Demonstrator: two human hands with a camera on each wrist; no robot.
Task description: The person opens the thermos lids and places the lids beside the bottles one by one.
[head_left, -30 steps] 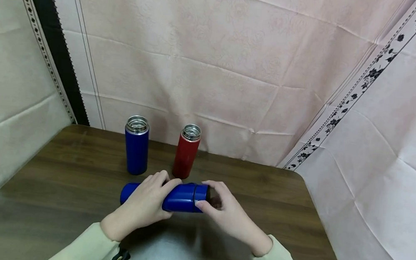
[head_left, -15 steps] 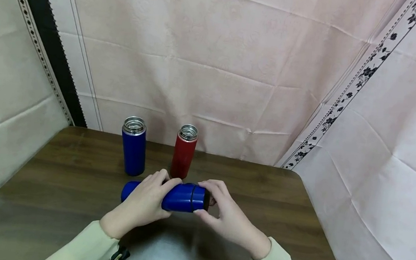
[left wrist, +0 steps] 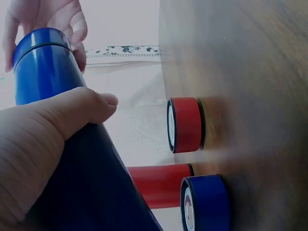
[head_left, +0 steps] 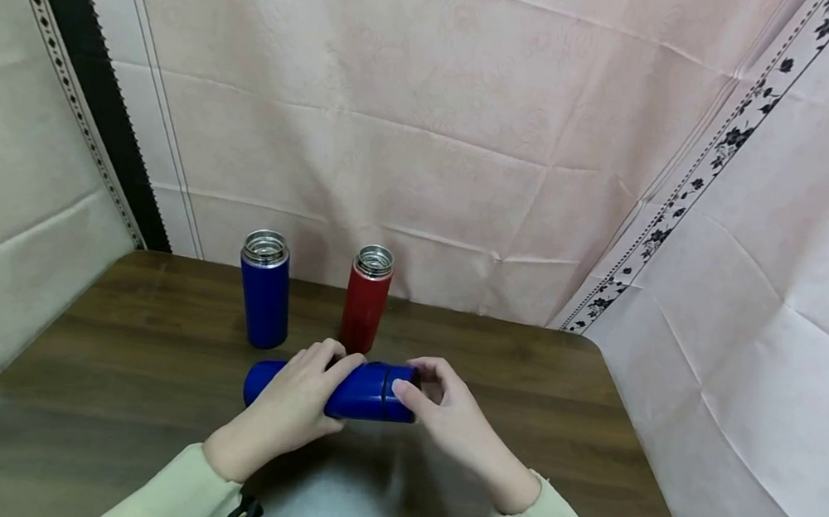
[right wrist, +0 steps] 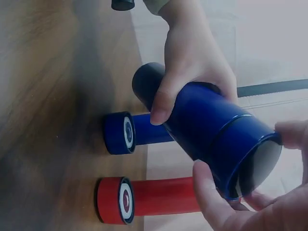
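Observation:
A blue thermos (head_left: 359,399) lies roughly level above the table, its black-edged base to the left and its blue lid (head_left: 400,373) to the right. My left hand (head_left: 288,404) grips the body from above, with the thumb across it in the left wrist view. At the other end my right hand (head_left: 454,425) pinches the lid between thumb and fingers. The lid sits on the body with a thin dark seam between them. Behind stand an open blue thermos (head_left: 264,302) and an open red thermos (head_left: 365,308), both upright with bare steel necks.
In the left wrist view a red lid (left wrist: 186,125) and a blue lid (left wrist: 210,204) rest on the wooden table; the held thermos and hands hide them in the head view. Pale cloth (head_left: 427,126) hangs behind the table's back edge and at both sides.
The right thumb has shifted from the lid's lower edge up onto its near side, with the fingers closing round the lid again. The left hand keeps its hold on the thermos.

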